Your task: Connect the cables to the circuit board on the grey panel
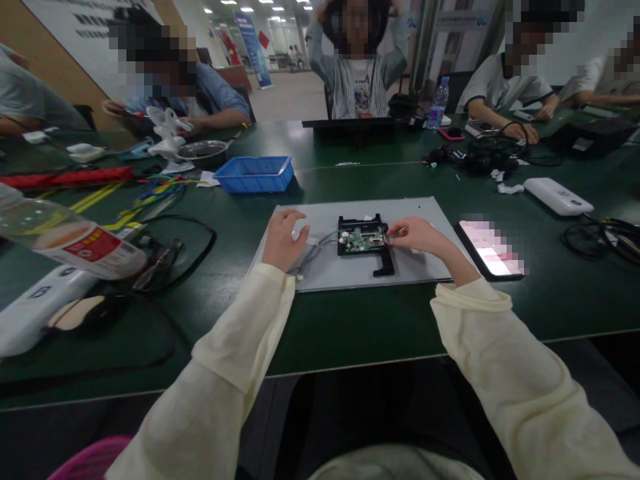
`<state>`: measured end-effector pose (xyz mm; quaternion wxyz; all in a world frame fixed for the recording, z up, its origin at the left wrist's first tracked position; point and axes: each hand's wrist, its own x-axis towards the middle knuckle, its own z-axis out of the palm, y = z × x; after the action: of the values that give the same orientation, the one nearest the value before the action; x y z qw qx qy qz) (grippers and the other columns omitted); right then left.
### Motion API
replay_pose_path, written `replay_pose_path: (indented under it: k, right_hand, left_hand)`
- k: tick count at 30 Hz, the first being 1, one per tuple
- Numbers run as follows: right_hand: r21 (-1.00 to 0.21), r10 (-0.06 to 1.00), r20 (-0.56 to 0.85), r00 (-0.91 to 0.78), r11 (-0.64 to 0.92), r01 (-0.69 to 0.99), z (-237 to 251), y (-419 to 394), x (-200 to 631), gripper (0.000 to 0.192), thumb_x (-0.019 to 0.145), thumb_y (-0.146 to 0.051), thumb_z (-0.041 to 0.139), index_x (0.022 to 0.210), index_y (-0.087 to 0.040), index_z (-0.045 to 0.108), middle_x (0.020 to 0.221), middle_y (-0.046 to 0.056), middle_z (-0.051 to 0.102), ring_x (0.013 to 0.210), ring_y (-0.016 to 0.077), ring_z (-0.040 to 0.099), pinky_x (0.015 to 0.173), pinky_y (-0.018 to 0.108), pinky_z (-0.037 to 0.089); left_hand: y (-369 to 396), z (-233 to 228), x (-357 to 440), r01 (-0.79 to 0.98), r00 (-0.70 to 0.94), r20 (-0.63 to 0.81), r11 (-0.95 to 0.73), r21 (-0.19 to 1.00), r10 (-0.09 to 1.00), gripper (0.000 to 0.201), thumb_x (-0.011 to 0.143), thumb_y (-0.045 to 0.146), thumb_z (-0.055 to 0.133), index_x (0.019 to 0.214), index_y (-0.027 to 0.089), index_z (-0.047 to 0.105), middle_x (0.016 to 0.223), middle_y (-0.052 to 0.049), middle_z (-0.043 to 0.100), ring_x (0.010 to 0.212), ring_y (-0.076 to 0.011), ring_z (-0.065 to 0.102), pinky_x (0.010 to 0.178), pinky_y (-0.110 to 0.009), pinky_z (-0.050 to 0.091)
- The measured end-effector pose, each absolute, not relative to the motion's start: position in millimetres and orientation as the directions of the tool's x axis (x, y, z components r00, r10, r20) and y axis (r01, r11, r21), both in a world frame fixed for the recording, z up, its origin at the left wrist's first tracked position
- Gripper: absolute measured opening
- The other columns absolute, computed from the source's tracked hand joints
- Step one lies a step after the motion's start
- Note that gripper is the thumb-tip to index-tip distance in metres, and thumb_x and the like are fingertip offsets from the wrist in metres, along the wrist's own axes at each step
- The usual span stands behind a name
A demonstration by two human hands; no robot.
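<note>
Head view: left hand [283, 239] flat on grey panel [425, 213]; right hand [417, 235] grip pinched at circuit board [361, 240]; blue tray [255, 173] contents unclear.

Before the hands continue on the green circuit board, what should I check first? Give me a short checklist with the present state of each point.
1. Grey panel lies flat on the green table: ok.
2. Left hand rests on the panel to steady it: ok.
3. Right hand fingertips are at the right edge of the circuit board: ok.
4. Whether the right hand pinches a tool or small part: cannot tell.
5. Thin wires run left of the board, toward the left hand, not over the board: ok.
6. Phone lies close beside the panel, near the right forearm: not ok.
</note>
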<state>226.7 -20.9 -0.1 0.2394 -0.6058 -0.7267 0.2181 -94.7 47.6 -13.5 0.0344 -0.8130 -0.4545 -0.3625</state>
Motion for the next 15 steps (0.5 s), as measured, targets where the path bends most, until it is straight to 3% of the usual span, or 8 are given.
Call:
replay_pose_path:
  k: [5,10,15]
  right_hand:
    - [-0.605,0.984,0.077,-0.158,0.172,0.778,1,-23,225,0.018,0.070,-0.026,0.065,0.084,-0.017,0.072,0.082,0.005,0.069,0.076,0.0169,0.060,0.068,0.027,0.043]
    - [-0.660,0.996,0.061,-0.057,0.083,0.746,-2,-19,234,0.015,0.075,-0.031,0.063,0.079,-0.017,0.069,0.078,0.004,0.069,0.074,0.0171,0.062,0.067,0.028,0.044]
    - [-0.483,0.976,0.168,0.139,-0.041,0.875,-11,-13,250,0.018,0.078,-0.028,0.060,0.084,-0.015,0.070,0.090,0.011,0.068,0.086,0.0223,0.062,0.077,0.032,0.045]
  left_hand:
    - [46,-18,-91,0.681,0.511,0.538,-0.697,0.223,0.671,0.024,0.090,0.034,0.046,0.092,0.017,0.063,0.106,-0.009,0.058,0.105,-0.0223,0.054,0.099,-0.041,0.040]
    - [45,-18,-91,0.687,0.540,0.470,-0.688,0.234,0.699,0.025,0.090,0.035,0.046,0.094,0.017,0.063,0.108,-0.010,0.057,0.107,-0.0232,0.053,0.100,-0.042,0.038]
    - [42,-16,-90,0.666,0.572,0.416,-0.697,0.267,0.706,0.024,0.088,0.036,0.049,0.096,0.018,0.061,0.110,-0.010,0.056,0.108,-0.0242,0.051,0.100,-0.043,0.038]
